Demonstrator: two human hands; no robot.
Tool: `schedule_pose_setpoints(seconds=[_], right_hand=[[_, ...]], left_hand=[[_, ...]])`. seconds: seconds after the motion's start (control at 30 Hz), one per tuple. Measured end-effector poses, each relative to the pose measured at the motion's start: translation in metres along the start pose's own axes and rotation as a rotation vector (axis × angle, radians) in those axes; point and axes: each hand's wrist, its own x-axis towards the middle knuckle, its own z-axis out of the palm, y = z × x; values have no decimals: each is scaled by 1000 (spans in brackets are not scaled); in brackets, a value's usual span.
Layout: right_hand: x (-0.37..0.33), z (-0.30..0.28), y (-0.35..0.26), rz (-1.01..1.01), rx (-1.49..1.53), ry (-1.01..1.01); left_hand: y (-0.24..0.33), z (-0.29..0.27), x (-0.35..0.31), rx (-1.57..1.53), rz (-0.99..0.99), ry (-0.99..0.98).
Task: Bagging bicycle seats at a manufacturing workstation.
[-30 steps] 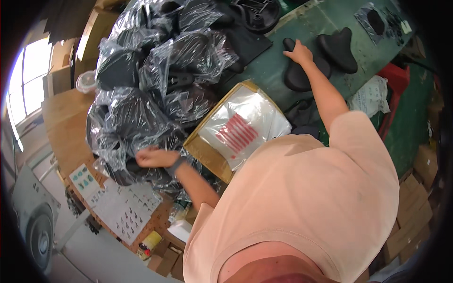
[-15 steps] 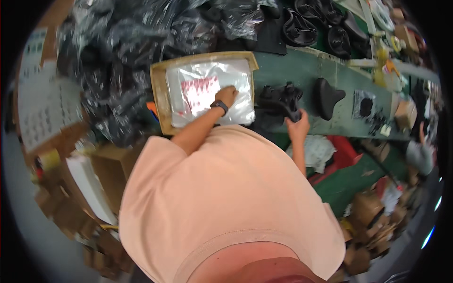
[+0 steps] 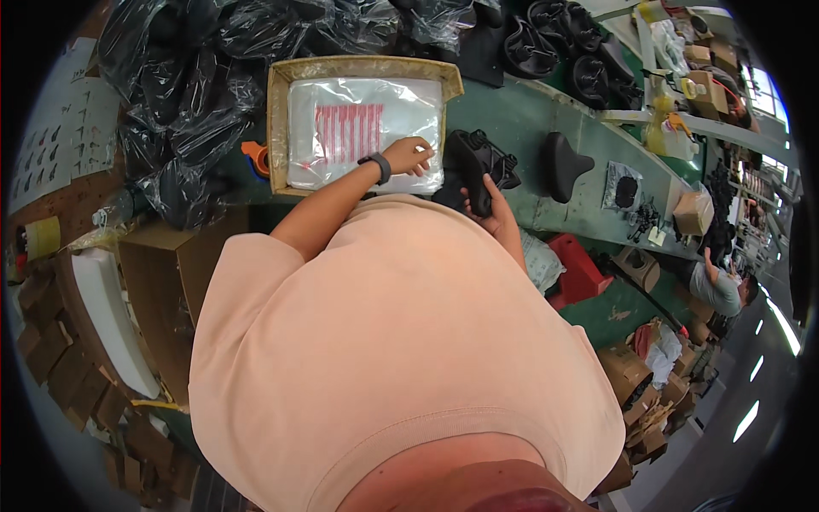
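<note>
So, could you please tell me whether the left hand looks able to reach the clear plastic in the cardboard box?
Probably yes: the left hand is right over the clear plastic, and the cardboard box is open on top.

Workshop, probably: workbench (image 3: 531,115), cartons (image 3: 620,369)

The left forearm (image 3: 334,201) is slanting up rightward, the left hand (image 3: 408,156) seemingly curling loosely; the right hand (image 3: 497,213) is gripping, its forearm angling up leftward.
</note>
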Motion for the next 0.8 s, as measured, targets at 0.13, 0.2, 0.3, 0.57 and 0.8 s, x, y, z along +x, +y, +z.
schedule_pose_setpoints(seconds=[0.13,0.2,0.3,0.57,0.8], right_hand=[[3,11,10,3,-40,23],[2,3,17,-16,-9,1],[-6,-5,15,-22,8,32],[-78,60,39,-468,-142,27],[-62,154,0,-406,-211,-365]], left_hand=[[-14,7,35,618,124,524],[-14,11,46,735,96,534],[-22,7,61,797,18,581],[-62,-16,31,417,150,667],[-33,-44,-42,160,323,442]])
